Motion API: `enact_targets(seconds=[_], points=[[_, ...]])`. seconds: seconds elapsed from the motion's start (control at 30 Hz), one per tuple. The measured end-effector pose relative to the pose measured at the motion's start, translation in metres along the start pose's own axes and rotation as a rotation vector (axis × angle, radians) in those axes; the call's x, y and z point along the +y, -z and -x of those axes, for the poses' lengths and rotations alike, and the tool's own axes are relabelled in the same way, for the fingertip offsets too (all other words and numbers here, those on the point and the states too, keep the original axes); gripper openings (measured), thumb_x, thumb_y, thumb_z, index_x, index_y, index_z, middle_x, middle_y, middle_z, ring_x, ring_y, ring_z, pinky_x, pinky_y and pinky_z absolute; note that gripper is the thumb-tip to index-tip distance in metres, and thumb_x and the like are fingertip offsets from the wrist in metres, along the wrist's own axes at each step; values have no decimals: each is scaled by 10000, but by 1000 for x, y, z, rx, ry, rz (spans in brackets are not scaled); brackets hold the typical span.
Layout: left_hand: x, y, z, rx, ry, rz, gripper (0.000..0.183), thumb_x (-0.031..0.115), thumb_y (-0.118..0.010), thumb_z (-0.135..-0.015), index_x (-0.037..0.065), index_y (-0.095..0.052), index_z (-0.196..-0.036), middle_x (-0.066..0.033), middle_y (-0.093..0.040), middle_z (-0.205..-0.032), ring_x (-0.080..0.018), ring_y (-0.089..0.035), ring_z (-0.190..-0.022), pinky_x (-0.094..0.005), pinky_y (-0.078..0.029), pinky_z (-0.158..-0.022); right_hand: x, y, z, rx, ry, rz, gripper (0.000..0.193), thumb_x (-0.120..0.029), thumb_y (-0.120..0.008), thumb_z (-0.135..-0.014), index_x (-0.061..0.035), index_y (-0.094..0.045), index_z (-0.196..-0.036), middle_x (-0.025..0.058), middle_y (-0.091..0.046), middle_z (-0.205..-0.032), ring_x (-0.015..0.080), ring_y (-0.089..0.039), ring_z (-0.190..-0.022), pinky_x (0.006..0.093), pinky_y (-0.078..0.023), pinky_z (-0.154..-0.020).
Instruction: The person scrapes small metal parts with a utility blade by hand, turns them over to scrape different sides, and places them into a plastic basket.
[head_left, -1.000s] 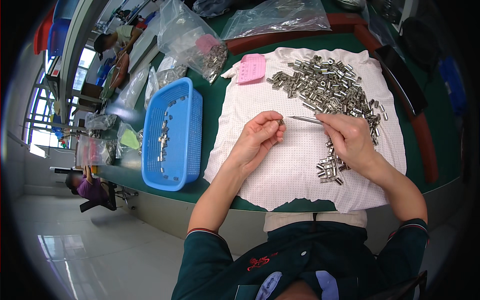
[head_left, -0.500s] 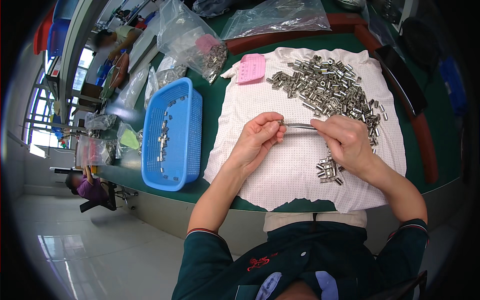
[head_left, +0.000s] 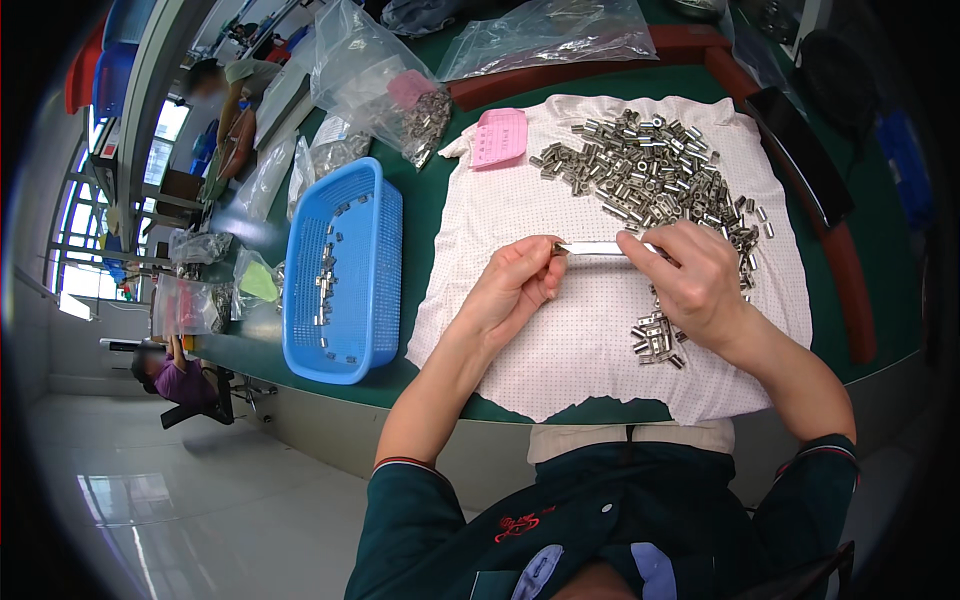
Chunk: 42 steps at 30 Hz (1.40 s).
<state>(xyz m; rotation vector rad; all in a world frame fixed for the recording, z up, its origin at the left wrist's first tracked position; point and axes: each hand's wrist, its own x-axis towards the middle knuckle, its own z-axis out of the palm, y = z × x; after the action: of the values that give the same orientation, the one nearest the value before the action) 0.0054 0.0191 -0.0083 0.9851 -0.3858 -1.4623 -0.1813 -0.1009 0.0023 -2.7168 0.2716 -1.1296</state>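
Note:
Over the white dotted cloth (head_left: pixel 560 350), my left hand (head_left: pixel 508 285) pinches a small metal fitting (head_left: pixel 558 248), mostly hidden by the fingertips. My right hand (head_left: pixel 695 275) is closed round a slim, flat, shiny metal blade-like tool (head_left: pixel 595 249); its exact kind does not show. The tool's left end meets the fitting at my left fingertips. A large heap of small metal fittings (head_left: pixel 660 170) lies beyond and to the right. Beneath my right hand sits a smaller group of the same fittings (head_left: pixel 655 340).
A blue plastic basket (head_left: pixel 392 270) with several metal fittings inside stands at left. A pink paper slip (head_left: pixel 498 138) rests on the cloth. Clear bags of parts (head_left: pixel 425 115) lie behind. Red-brown edging (head_left: pixel 855 300) and a dark curved object (head_left: pixel 800 155) border the right. Two people are far left.
The tool has turned, so a broad bright face shows where it looked thin and grey. My right hand has rolled and shifted slightly up; my left hand has barely moved.

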Motion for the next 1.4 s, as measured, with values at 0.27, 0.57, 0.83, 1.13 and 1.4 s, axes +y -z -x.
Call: enact_targets(seconds=[0.27, 0.57, 0.83, 1.13, 1.4], points=[[-1, 4, -2, -35, 18, 28, 245, 255, -484, -900, 19, -548, -879, 8, -528, -676, -46, -469, -583, -181, -394, -553, 0, -3, 0, 42, -169, -185, 258, 26, -592, -669, -32, -635, -917, 81, -564, -656, 210, -560, -568, 306, -442, -486], [1, -1, -2, 32, 40, 12, 255, 266, -437, -919, 36, -511, -839, -18, -497, -658, -83, -410, -565, -196, -352, -523, -4, -1, 0, -11, -167, -256, 229, 42, -597, -692, 1, -619, -917, 114, -546, -631, 234, -548, -544, 315, -426, -481], [0, -5, 0, 41, -54, -127, 246, 246, -462, -911, 22, -552, -864, -8, -536, -674, -64, -466, -580, -198, -402, -560, -5, -2, 1, -34, -155, -239, 224, 23, -595, -675, -29, -631, -889, 77, -544, -626, 212, -554, -548, 310, -440, -463], [-5, -12, 3, 142, -153, -308, 271, 265, -438, -920, 21, -517, -832, 3, -438, -595, -66, -354, -520, -199, -303, -494, -4, -4, 1, -29, -86, -153, 284, 46, -574, -630, -37, -653, -889, 63, -536, -629, 188, -540, -550, 293, -442, -467], [-4, -14, 3, 111, -116, -293, 282, 261, -408, -931, 46, -476, -761, 39, -340, -562, -51, -257, -496, -193, -235, -461, -3, -3, -1, 5, 33, -6, 309, 18, -557, -615, -44, -656, -901, 56, -542, -678, 161, -529, -570, 272, -417, -459]])
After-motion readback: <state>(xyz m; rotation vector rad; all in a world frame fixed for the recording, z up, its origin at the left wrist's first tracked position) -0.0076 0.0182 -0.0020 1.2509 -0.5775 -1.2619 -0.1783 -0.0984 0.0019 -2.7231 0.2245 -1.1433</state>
